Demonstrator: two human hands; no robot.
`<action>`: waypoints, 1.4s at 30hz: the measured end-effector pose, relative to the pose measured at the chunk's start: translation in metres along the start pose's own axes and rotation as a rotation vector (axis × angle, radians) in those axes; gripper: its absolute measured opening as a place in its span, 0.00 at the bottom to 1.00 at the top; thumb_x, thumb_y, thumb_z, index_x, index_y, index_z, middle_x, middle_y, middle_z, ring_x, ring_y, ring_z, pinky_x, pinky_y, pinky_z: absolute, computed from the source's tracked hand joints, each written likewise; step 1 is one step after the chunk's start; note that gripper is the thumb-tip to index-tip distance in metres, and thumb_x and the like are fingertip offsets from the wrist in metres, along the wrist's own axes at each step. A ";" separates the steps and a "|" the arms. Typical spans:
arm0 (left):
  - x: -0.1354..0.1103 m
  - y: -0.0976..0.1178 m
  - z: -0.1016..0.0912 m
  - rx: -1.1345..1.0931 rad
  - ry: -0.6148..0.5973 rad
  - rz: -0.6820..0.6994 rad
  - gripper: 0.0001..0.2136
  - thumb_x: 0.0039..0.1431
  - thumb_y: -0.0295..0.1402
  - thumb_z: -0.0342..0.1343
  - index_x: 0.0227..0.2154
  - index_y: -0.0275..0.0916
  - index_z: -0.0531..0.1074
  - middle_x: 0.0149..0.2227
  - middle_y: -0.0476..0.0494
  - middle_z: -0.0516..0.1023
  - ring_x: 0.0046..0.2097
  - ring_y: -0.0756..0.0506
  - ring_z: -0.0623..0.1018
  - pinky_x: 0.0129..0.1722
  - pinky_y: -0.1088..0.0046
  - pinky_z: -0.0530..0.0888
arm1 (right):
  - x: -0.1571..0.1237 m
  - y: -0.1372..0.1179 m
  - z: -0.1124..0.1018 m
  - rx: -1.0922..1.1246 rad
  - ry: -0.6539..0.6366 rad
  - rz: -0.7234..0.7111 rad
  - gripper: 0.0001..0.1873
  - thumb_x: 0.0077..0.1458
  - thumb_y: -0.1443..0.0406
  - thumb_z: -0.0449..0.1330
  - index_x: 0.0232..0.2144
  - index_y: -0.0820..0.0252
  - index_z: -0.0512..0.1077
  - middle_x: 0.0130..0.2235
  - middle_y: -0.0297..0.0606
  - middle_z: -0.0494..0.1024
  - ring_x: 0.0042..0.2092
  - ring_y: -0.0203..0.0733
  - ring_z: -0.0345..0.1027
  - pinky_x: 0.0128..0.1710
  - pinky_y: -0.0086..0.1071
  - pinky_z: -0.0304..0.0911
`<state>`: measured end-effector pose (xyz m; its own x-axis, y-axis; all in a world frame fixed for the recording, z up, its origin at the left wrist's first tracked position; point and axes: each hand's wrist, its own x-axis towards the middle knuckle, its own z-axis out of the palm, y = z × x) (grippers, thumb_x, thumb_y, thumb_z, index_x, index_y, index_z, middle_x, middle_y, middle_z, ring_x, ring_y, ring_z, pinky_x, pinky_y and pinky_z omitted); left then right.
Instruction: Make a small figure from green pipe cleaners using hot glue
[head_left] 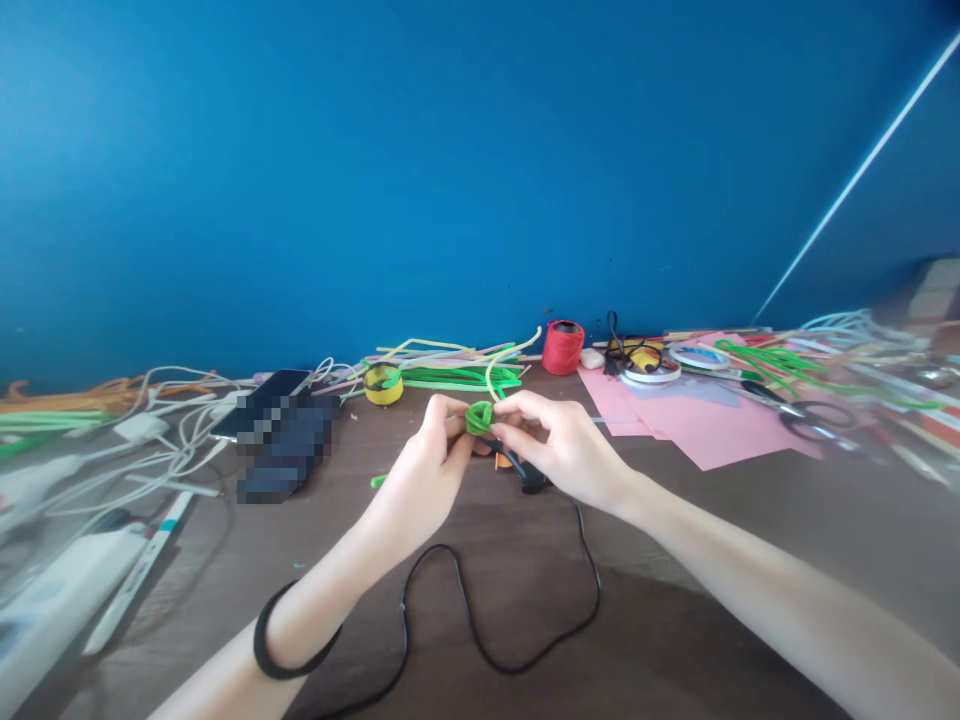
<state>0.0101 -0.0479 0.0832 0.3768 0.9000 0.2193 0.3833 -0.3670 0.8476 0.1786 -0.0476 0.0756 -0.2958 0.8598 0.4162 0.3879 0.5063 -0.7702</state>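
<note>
Between the fingertips of both hands is a small green pipe cleaner piece (479,418), bent into a rounded, hollow shape. My left hand (431,465) pinches its left side, and my right hand (562,448) pinches the right side. A pale yellow pipe cleaner (493,375) rises from beside the green piece near my right fingertips; whether the two are joined I cannot tell. Partly hidden under my hands lies a black corded tool (534,480) with an orange bit near it. A short green scrap (378,481) rests on the table left of my left hand.
Along the wall lie bundled pipe cleaners (450,378), a yellow tape roll (383,384) and a red spool (562,347). Pink paper (705,430) and scissors (795,415) are at right. Phones (289,450), white cables (176,430) and a marker (142,570) lie left. A black cord (472,620) loops in front.
</note>
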 end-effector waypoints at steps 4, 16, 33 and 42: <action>0.000 -0.002 0.000 0.051 0.006 0.027 0.05 0.58 0.26 0.43 0.37 0.40 0.57 0.38 0.43 0.76 0.41 0.48 0.75 0.42 0.69 0.67 | 0.000 0.000 0.001 -0.105 0.006 -0.042 0.07 0.55 0.63 0.55 0.36 0.60 0.70 0.27 0.35 0.76 0.25 0.35 0.68 0.27 0.28 0.62; -0.001 0.008 0.004 -0.092 0.067 -0.076 0.03 0.56 0.28 0.47 0.34 0.40 0.59 0.26 0.52 0.72 0.25 0.52 0.70 0.25 0.77 0.64 | 0.001 0.000 -0.003 0.157 -0.013 0.045 0.06 0.55 0.62 0.55 0.34 0.59 0.68 0.29 0.35 0.77 0.25 0.33 0.68 0.25 0.28 0.64; 0.004 0.011 -0.001 -0.644 -0.081 -0.176 0.10 0.55 0.37 0.52 0.27 0.37 0.59 0.24 0.47 0.74 0.18 0.57 0.57 0.17 0.79 0.49 | 0.001 -0.004 -0.012 0.181 -0.014 0.038 0.05 0.54 0.64 0.56 0.32 0.59 0.67 0.30 0.35 0.73 0.30 0.35 0.67 0.30 0.30 0.64; 0.004 0.009 0.000 -0.652 -0.096 -0.198 0.10 0.57 0.37 0.49 0.26 0.37 0.60 0.25 0.45 0.75 0.19 0.56 0.58 0.16 0.80 0.51 | 0.000 -0.007 -0.011 0.264 0.062 -0.003 0.06 0.54 0.62 0.57 0.29 0.59 0.67 0.29 0.34 0.72 0.30 0.34 0.67 0.27 0.28 0.64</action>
<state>0.0146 -0.0476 0.0916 0.4363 0.8997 0.0123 -0.1217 0.0454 0.9915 0.1861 -0.0505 0.0861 -0.2393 0.8650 0.4411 0.1437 0.4809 -0.8649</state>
